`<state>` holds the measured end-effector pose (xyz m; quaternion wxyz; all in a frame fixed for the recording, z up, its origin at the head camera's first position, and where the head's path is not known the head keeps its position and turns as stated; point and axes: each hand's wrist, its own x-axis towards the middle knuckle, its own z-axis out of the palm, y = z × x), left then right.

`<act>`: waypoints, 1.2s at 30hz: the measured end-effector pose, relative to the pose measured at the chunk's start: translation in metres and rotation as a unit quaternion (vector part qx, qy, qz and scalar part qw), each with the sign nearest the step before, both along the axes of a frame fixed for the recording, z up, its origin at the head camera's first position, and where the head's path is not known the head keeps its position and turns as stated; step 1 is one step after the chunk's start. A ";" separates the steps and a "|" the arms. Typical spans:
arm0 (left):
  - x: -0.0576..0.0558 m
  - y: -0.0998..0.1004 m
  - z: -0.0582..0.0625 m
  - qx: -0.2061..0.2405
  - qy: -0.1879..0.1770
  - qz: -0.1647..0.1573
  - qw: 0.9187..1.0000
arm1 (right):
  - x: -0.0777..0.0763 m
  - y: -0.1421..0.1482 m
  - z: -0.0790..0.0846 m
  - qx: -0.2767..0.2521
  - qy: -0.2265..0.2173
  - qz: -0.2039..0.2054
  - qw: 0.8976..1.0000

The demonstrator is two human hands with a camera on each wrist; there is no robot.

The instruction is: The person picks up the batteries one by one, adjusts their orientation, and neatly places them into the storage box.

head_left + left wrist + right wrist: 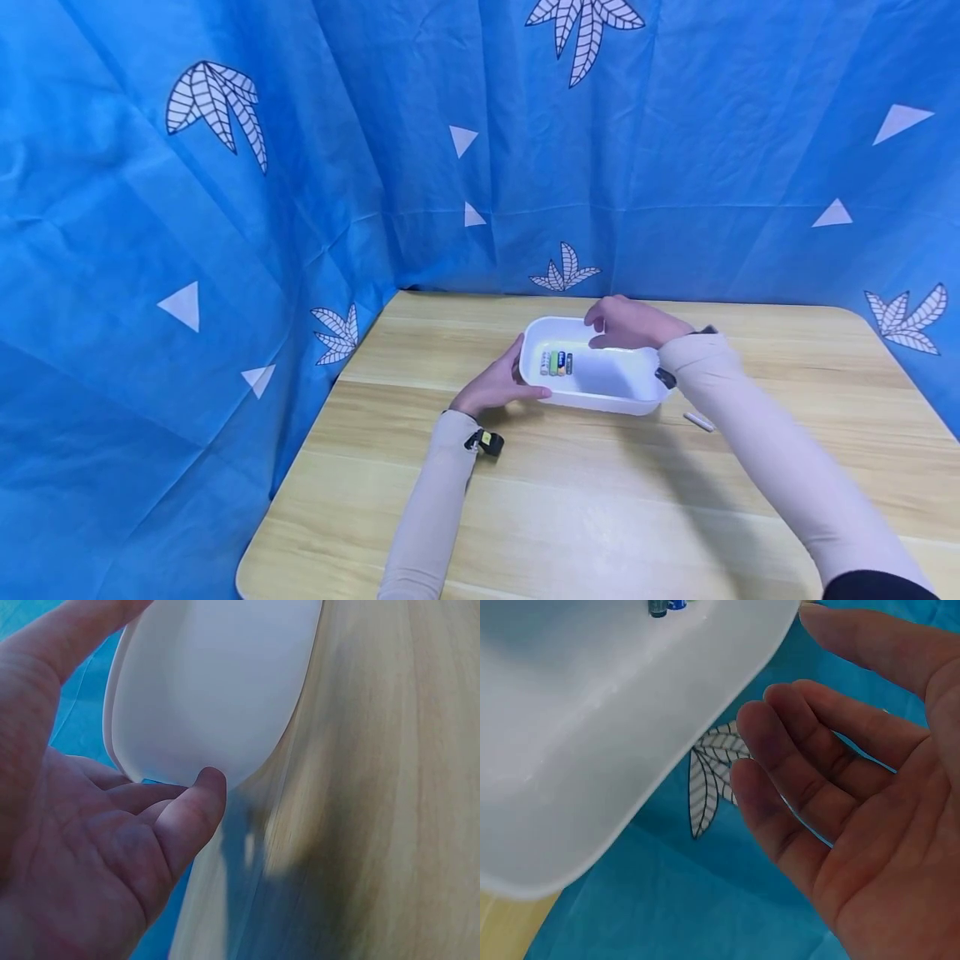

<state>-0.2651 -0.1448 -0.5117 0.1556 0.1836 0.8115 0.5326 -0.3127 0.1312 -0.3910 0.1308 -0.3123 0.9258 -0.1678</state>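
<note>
A white plastic box point(603, 402) with rounded corners is in front of me, over the far part of the table. My left hand point(497, 385) grips its left end, thumb along the near rim and the other fingers round the outside. The left wrist view shows fingertips against the white outer wall point(217, 690). Inside the box, toward its left, several batteries point(557, 363) lie side by side. My right hand point(628, 323) is at the far rim with nothing in it; in the right wrist view its fingers point(795, 757) are loosely bent, just outside the rim.
A small white stick-like piece point(699, 422) lies on the wooden table point(570, 517), right of the box. Blue cloth point(675, 150) with leaf and triangle prints hangs behind the table and along its left side.
</note>
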 end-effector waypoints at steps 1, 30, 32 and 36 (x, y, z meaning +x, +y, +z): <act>0.000 0.000 0.000 0.001 -0.001 -0.001 1.000 | 0.002 0.006 0.000 -0.008 0.005 0.001 1.000; -0.009 0.000 -0.006 0.027 -0.005 -0.013 1.000 | 0.049 0.145 -0.025 -0.085 0.013 -0.101 0.991; -0.009 0.000 -0.006 0.026 -0.004 -0.013 1.000 | 0.051 0.151 -0.030 -0.085 0.011 -0.103 0.991; -0.008 0.001 -0.004 0.021 -0.003 -0.009 1.000 | 0.059 0.163 -0.039 -0.086 0.005 -0.104 0.991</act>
